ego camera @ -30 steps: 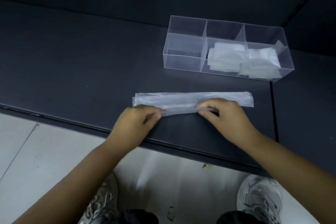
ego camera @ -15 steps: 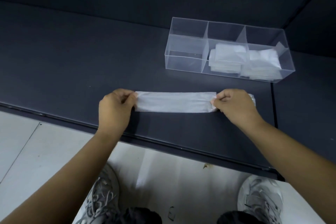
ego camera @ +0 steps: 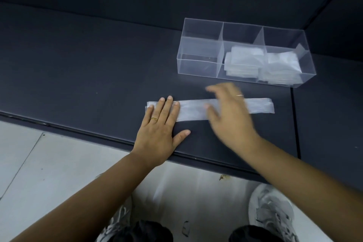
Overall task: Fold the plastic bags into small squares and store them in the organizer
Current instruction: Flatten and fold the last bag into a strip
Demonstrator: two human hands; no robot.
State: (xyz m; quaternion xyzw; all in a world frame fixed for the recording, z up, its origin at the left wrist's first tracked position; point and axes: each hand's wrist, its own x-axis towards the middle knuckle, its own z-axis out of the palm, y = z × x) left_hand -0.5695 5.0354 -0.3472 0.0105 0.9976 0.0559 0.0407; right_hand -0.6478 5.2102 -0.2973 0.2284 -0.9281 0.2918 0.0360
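Left hand (ego camera: 157, 133): plain gold band (ego camera: 154, 119) on one finger.
Right hand (ego camera: 229, 116): thin gold-toned ring (ego camera: 239, 95), motion-blurred.
Left shoe (ego camera: 117, 224): pale grey-white sneaker, white laces.
Right shoe (ego camera: 273, 210): matching sneaker, layered grey panels, laces.
Trousers (ego camera: 141, 232): black, visible at both knees.

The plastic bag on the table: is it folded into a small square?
Not yet: the plastic bag is only a long narrow strip, the left hand flat on one end.

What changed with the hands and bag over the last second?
Both hands stopped pinching the ends of the bag. The left hand now presses flat on its left end; the right hand, blurred, passes open over the middle. The bag remains a folded strip; organizer and its squares unchanged.
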